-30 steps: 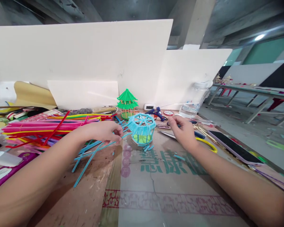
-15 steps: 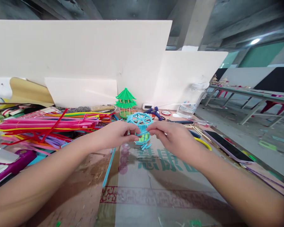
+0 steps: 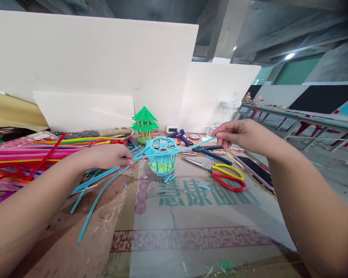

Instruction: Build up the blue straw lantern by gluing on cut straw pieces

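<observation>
In the middle stands a small light-blue pavilion model [image 3: 162, 152] made of pipe cleaners, with a spoked ring on top and a green base. My right hand [image 3: 237, 136], raised to its right, pinches the end of a blue pipe cleaner [image 3: 197, 145]. That strand runs left across the front of the model towards my left hand. My left hand [image 3: 111, 156] is closed on blue pipe cleaners [image 3: 97, 181], whose loose ends trail down onto the table. Its fingertips are partly hidden. Short blue offcuts [image 3: 169, 177] lie before the model.
Scissors [image 3: 217, 168] with yellow and red handles lie right of the model, near dark-handled pliers [image 3: 211, 150] and a phone [image 3: 255, 170]. Behind are a green pagoda model [image 3: 145, 123], a glue gun [image 3: 179, 136] and a small digital clock [image 3: 172, 129]. Pink pipe cleaners [image 3: 31, 154] pile up left.
Both hands have left the blue model and spread apart, left hand to the left, right hand to the right and up. A blue pipe cleaner now stretches between them. The scissors have come into view.
</observation>
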`<state>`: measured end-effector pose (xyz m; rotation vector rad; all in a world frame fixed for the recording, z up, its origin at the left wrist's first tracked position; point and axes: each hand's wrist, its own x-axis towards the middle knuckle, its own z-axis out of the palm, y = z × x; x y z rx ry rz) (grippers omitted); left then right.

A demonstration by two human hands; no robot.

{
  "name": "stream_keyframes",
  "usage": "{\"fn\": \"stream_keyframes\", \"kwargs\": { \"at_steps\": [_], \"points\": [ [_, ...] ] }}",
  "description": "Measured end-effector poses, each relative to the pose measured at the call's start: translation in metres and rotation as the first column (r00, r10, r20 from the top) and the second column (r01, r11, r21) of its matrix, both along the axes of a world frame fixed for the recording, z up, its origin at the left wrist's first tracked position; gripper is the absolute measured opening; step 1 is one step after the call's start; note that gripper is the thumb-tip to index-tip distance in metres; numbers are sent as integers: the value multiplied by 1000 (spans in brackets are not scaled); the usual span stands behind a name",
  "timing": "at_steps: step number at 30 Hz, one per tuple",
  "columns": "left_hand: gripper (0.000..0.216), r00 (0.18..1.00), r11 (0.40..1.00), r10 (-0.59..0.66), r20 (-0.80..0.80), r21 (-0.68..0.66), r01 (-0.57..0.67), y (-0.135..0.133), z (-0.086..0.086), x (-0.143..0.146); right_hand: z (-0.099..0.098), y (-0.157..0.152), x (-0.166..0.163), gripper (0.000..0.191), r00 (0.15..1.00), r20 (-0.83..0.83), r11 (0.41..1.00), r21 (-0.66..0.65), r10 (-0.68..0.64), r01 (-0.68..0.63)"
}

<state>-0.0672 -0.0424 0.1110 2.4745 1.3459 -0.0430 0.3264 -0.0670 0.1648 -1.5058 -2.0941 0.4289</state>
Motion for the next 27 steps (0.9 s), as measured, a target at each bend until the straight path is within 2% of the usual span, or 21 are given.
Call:
{"fn": "stream_keyframes", "kwargs": {
  "at_steps": [2,4,7,9,10,12,15,18,21,25,27],
  "points": [
    [35,999,999,-31,-6,-26,31,-8,6,7,2,-3,-2,24,996,82,998,53,-46,42],
    [36,997,997,-72,30,-34,73,-17,10,17,5,-9,-4,25,966,229,980,183,-118,77],
    [39,989,997,-69,133,-29,74,-29,7,36,10,-19,-9,32,904,381,938,342,-196,59],
    [39,968,999,-54,247,7,54,-34,-2,52,11,-26,-19,34,918,386,956,291,-95,-23],
    [37,951,1000,-15,308,9,13,-36,-7,60,9,-30,-26,34,922,386,969,221,13,-106],
    [37,931,1000,25,364,-13,-22,-40,-14,77,4,-35,-45,33,876,435,951,119,209,-286],
    [40,911,999,40,411,10,-49,-49,-15,97,-7,-40,-71,25,829,501,923,136,250,-360],
    [44,927,991,29,373,111,-76,-57,-8,107,-13,-41,-82,20,819,507,904,161,269,-397],
    [47,968,971,2,249,229,-61,-61,-9,104,-12,-33,-73,21,843,474,912,174,254,-372],
    [36,1000,982,10,-23,191,-5,-53,-30,86,-7,-15,-42,26,902,404,946,208,149,-249],
    [29,999,982,8,-44,190,0,-45,-41,77,-6,-8,-26,26,904,405,960,170,137,-221]
  ]
}}
